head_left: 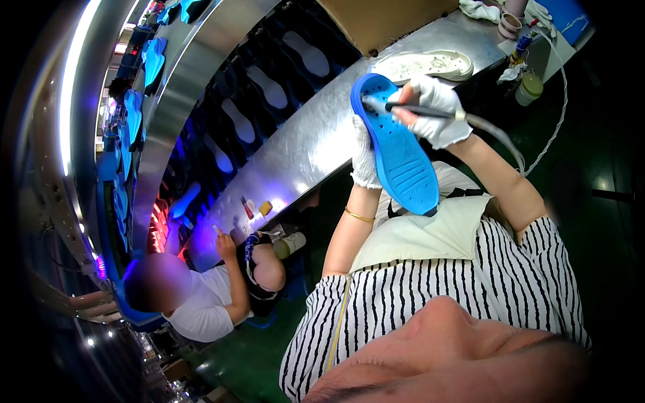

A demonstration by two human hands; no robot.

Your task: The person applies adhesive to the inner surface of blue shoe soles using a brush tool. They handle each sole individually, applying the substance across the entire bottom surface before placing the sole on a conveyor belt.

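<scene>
A bright blue shoe sole (401,158) is tilted up before me, its inner side with small holes and ridges facing me. My left hand (365,158), in a white knit glove, is closed round its left edge; the sole hides most of the fingers. My right hand (440,111), gloved with bare fingertips showing, grips a dark-handled brush (418,109) with a pale hose running from its rear end. The brush's whitish tip, slightly blurred, is at the inner surface near the sole's upper end. A white sole (423,66) lies on the metal bench (302,151) just beyond.
A conveyor (245,74) with rows of soles runs beyond the bench. A cardboard box (383,23) stands at the far edge. At right are a lidded jar (529,89) and a hanging hose (561,101). A co-worker (215,295) sits at left, beside small tools on the bench.
</scene>
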